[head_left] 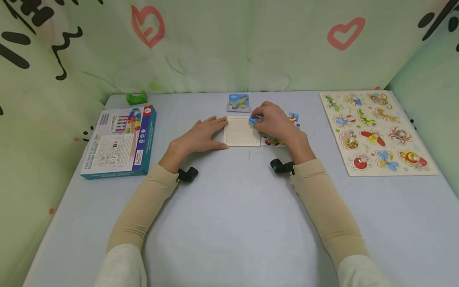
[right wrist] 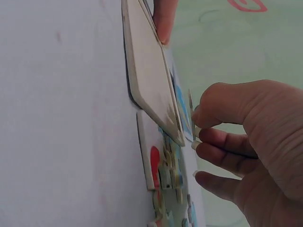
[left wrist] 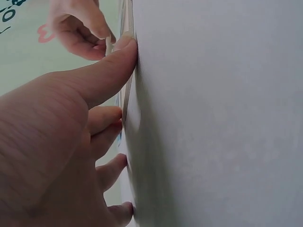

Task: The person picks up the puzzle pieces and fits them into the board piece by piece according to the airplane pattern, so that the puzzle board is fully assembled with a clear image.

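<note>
Pinching a blue piece [head_left: 252, 120] — right fingers [right wrist: 220, 106] — box print [head_left: 112, 150] illegible

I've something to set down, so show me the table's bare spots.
Widest: the near middle of the table, between the left sleeve and right sleeve. Others lie between the box and plane picture, and between the loose puzzle pieces and bug board. It's crowded around the wooden tray, where the left hand, right hand, pieces and picture sit close.

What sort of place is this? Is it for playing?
Probably a small play corner: the table holds a shallow tray beside puzzle pieces and a board of bug pictures, and hearts decorate the green backdrop.
</note>
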A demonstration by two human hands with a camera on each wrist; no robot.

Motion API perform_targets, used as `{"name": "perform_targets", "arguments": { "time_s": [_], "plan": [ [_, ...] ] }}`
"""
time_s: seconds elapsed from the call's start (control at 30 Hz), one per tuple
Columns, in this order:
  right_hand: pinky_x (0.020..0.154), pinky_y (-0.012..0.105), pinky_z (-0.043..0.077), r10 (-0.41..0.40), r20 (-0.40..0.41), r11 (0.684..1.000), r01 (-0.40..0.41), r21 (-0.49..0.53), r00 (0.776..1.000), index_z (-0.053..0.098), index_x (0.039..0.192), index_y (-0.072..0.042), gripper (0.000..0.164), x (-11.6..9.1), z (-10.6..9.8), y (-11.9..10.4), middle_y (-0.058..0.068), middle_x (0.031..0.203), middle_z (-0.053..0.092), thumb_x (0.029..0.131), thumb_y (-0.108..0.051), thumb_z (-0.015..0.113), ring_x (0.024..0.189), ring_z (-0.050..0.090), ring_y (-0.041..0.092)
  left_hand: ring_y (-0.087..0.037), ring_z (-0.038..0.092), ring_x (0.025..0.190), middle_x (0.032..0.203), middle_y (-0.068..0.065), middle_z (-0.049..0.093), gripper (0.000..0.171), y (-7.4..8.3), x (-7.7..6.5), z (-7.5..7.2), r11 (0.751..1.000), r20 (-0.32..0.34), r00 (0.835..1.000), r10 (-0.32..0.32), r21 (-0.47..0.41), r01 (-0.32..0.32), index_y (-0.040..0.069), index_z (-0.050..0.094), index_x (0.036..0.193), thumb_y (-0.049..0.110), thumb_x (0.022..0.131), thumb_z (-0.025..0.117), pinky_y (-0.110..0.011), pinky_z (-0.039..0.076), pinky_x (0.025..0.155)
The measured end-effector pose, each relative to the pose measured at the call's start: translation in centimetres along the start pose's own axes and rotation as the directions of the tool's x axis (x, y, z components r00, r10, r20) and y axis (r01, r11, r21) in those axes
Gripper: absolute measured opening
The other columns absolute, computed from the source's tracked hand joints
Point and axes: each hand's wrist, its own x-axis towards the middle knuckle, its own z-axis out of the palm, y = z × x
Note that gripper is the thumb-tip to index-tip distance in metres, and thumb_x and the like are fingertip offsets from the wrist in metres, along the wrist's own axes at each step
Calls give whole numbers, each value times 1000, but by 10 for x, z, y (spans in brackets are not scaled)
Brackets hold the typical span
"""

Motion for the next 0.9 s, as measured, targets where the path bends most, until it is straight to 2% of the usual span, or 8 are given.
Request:
{"name": "perform_targets", "arguments": {
  "time_s": [0.13, 0.27, 0.5, 0.7, 0.9],
  "plan": [
    [89, 42, 48, -35, 26, 999, 36, -33, 999, 71, 116, -2, 31, 3, 9, -8, 14, 116, 60, 88, -6, 60, 100, 55, 29, -25, 6, 157, 168, 5, 16, 91, 0, 1, 0, 1000, 2, 1000, -14, 7, 14, 20, 19, 160, 60, 91, 62, -59, 9, 124],
    [92, 42, 48, -74, 39, 994, 77, -77, 997, 72, 115, -1, 31, 6, 15, -16, 16, 115, 61, 87, -3, 59, 102, 55, 30, -26, 5, 157, 168, 4, 16, 93, 0, 0, -2, 1000, 2, 1000, -27, 4, 27, 21, 17, 161, 61, 90, 62, -58, 9, 125],
    [93, 45, 49, -99, 24, 985, 101, -140, 995, 73, 116, -1, 31, 8, 21, -25, 17, 115, 64, 89, -1, 58, 106, 56, 32, -27, 5, 157, 168, 4, 16, 91, 0, -3, -4, 1000, 6, 1000, -28, -4, 28, 20, 19, 160, 60, 91, 62, -59, 9, 124],
    [101, 44, 46, -114, 38, 988, 117, -103, 993, 72, 118, 1, 31, 16, 25, -31, 18, 121, 64, 91, 2, 57, 112, 56, 32, -27, 5, 157, 168, 5, 16, 90, -1, -3, -4, 1000, 4, 1000, -22, -10, 22, 20, 20, 160, 59, 91, 62, -60, 9, 124],
    [102, 44, 47, -149, 28, 986, 150, -71, 989, 74, 114, 2, 26, 25, 29, -35, 18, 118, 66, 92, 2, 59, 113, 58, 33, -27, 4, 157, 168, 6, 15, 90, -1, 0, -2, 1000, 8, 1000, -15, -21, 15, 22, 19, 160, 60, 91, 62, -60, 8, 124]
  ]
}}
